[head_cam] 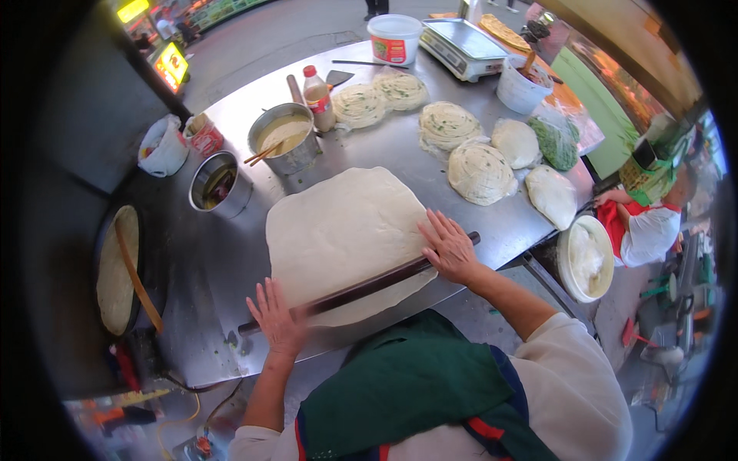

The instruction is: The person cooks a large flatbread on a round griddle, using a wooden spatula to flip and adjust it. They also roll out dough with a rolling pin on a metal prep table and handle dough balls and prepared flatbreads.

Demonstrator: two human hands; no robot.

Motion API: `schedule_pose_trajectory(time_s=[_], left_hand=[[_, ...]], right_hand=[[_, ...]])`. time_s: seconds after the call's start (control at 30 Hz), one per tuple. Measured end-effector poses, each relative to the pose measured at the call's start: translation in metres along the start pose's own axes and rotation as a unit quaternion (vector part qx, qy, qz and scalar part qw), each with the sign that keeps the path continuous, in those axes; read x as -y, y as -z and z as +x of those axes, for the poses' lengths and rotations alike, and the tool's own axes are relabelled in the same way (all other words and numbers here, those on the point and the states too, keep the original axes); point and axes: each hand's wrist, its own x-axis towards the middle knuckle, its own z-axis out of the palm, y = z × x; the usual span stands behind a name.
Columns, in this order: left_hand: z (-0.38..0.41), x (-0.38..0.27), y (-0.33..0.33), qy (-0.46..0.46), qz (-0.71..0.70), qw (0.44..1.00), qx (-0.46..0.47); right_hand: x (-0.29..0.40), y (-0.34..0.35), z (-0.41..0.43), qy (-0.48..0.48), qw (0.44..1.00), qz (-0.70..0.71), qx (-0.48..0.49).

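Observation:
A broad sheet of pale dough (346, 225) lies on the steel table before me. Across its near part runs a dark wooden rolling pin (375, 282), slanting up to the right. My left hand (279, 320) lies flat over the pin's left part, beside the dough's near-left edge, fingers spread and slightly blurred. Near the other end, my right hand (451, 248) rests its palm on the pin, with its spread fingers reaching over the dough's right edge. Neither hand wraps its fingers round the wood. The pin's tips stick out past both hands.
Coiled dough rounds (481, 172) and a smooth dough piece (550, 196) sit right. Behind are a pot of batter (282, 135), a bottle (318, 101) and a scale (461, 49). A metal pot (219, 184) and a pan with flatbread (118, 276) stand left. A person (648, 225) is at right.

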Motion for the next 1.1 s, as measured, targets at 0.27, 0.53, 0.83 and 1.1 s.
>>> schedule_pose_trajectory(time_s=[0.27, 0.53, 0.83, 1.1], left_hand=[[-0.096, 0.012, -0.010, -0.047, -0.114, 0.992, -0.009], [-0.044, 0.021, 0.007, 0.157, -0.001, 0.987, -0.024], [0.073, 0.139, -0.018, 0.281, 0.091, 0.954, -0.053], [0.059, 0.080, -0.016, 0.189, -0.103, 0.976, -0.032]], right_hand=[[-0.015, 0.008, -0.074, 0.114, 0.991, 0.072, 0.021], [0.043, -0.031, 0.050, -0.032, 0.999, 0.009, -0.010], [0.090, -0.097, 0.256, -0.002, 0.998, 0.057, 0.010], [0.076, -0.094, 0.202, 0.018, 0.999, -0.004, -0.036]])
